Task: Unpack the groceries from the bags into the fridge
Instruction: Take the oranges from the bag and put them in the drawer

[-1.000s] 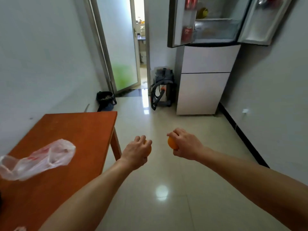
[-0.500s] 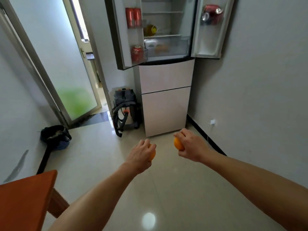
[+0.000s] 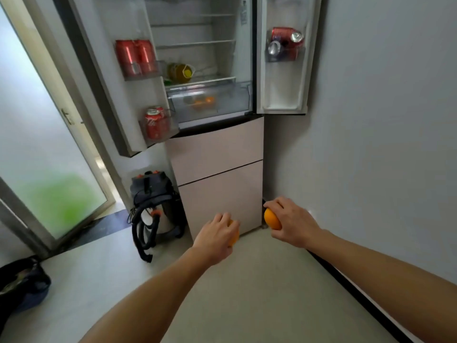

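My left hand (image 3: 216, 233) is closed around an orange (image 3: 234, 237), of which only an edge shows past the fingers. My right hand (image 3: 291, 222) grips a second orange (image 3: 271, 219). Both hands hang low in front of the fridge's pale lower drawers (image 3: 217, 174). The fridge (image 3: 197, 58) stands ahead with both upper doors open. Its clear crisper drawer (image 3: 210, 101) holds orange fruit. A yellow-green item in a bag (image 3: 180, 71) lies on the shelf above it.
Red soda cans (image 3: 136, 56) fill the left door shelves, with more cans (image 3: 284, 43) in the right door. A vacuum cleaner (image 3: 155, 206) with a black hose stands left of the fridge. A dark bag (image 3: 22, 283) lies on the floor at left, beside a glass door (image 3: 49, 144).
I have turned and walked from the wooden table towards the fridge, which now looms much closer. The table and plastic bag have dropped out of view. Both hands still hold their oranges.
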The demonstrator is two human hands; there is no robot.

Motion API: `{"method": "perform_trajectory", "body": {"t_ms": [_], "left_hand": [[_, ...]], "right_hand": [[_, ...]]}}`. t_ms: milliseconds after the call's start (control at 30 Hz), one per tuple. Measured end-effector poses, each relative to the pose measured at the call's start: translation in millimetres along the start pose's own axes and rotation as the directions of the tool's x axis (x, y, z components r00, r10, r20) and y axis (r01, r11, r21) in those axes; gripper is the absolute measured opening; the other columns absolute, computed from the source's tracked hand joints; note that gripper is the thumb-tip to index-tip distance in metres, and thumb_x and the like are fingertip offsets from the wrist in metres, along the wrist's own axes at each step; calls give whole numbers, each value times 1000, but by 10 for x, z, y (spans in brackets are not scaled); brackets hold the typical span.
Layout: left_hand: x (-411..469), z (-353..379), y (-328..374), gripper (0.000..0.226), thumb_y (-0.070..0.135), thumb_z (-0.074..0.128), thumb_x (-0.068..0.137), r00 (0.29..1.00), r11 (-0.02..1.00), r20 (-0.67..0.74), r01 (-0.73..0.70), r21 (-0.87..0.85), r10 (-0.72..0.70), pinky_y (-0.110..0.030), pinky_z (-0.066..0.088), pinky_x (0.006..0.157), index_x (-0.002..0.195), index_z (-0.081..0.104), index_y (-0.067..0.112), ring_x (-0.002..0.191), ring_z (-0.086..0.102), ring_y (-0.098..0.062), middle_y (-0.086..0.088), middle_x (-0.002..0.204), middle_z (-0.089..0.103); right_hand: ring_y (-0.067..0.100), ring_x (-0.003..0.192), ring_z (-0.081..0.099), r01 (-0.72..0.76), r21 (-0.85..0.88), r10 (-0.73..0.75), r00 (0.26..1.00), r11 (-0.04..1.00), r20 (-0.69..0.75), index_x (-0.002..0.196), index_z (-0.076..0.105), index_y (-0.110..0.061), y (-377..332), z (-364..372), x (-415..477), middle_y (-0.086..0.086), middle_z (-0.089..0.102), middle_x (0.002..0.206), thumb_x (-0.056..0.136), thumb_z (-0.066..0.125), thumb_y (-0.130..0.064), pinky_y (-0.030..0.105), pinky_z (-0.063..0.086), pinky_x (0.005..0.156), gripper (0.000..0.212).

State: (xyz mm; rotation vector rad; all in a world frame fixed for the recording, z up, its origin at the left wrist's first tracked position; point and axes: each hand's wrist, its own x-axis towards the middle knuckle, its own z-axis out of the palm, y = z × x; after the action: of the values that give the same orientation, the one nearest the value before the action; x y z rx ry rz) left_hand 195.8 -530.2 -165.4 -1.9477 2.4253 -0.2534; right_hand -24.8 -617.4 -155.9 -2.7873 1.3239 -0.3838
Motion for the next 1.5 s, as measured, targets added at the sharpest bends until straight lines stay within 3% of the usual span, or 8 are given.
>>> {"method": "perform_trajectory", "body": {"t_ms": [400,667,867,1100,1233,1333,1433,1500], "left_hand": [[2720,-10,-1168,60,29,63,82,992,995,-81,92,-36,-95,-40,47,88,136,37,20,118,40,-27,-6,132,39],[4038,-385,-2404,67,31,70,80,944,985,-283,171,-23,-170,-36,47,86,138,39,19,115,41,-26,-6,132,40],[4990,-948,-3415,61,27,73,76,831,967,-495,212,-138,-253,-42,49,78,130,47,15,111,43,-29,-9,125,44],[5874,-1394,-4418,63,28,77,72,792,908,-452,313,-277,-411,-42,44,88,126,45,18,111,45,-29,-9,124,45],[6234,-1337,-4968,63,30,79,66,855,873,-195,443,-204,-480,-40,49,83,121,50,18,105,53,-32,-11,119,53],[6452,-1214,-5263,56,33,78,69,855,846,39,517,-131,-516,-36,51,82,118,55,21,101,57,-27,-5,114,57],[6663,-1042,-5477,29,31,63,77,828,844,216,535,-26,-518,-34,52,80,105,62,23,93,59,-23,-3,109,63],[6796,-916,-5606,35,33,64,75,785,838,333,546,29,-523,-39,52,87,109,60,22,97,59,-25,-5,114,62]], "right_hand": [[21,109,50,64,36,-63,997,997,-37,135,40,-27,1438,16,2743,1,41,127,76,74,-40,32,50,81,69],[20,106,50,112,56,-103,985,992,-141,135,40,-28,1730,-41,4479,0,41,126,75,76,-39,29,45,77,71],[25,99,55,151,120,-107,945,981,-309,133,45,-25,1755,-337,5857,2,45,121,73,77,-35,31,41,72,70],[27,102,55,171,180,-72,888,969,-453,130,48,-24,1674,-933,7163,4,48,123,71,78,-32,38,47,79,67],[32,101,57,141,107,-103,949,984,-299,126,49,-23,1677,-1120,7937,9,53,119,68,77,-34,39,48,82,65],[30,100,57,197,-44,-198,980,979,-32,120,53,-22,1607,-1064,8516,8,59,113,66,80,-38,35,47,78,62],[26,90,63,267,-147,-226,942,952,250,109,60,-24,1480,-838,8996,1,64,100,59,82,-44,32,52,72,59],[25,78,67,312,-129,-239,885,941,400,105,59,-22,1387,-637,9256,1,63,94,59,82,-46,36,59,67,57]]}}
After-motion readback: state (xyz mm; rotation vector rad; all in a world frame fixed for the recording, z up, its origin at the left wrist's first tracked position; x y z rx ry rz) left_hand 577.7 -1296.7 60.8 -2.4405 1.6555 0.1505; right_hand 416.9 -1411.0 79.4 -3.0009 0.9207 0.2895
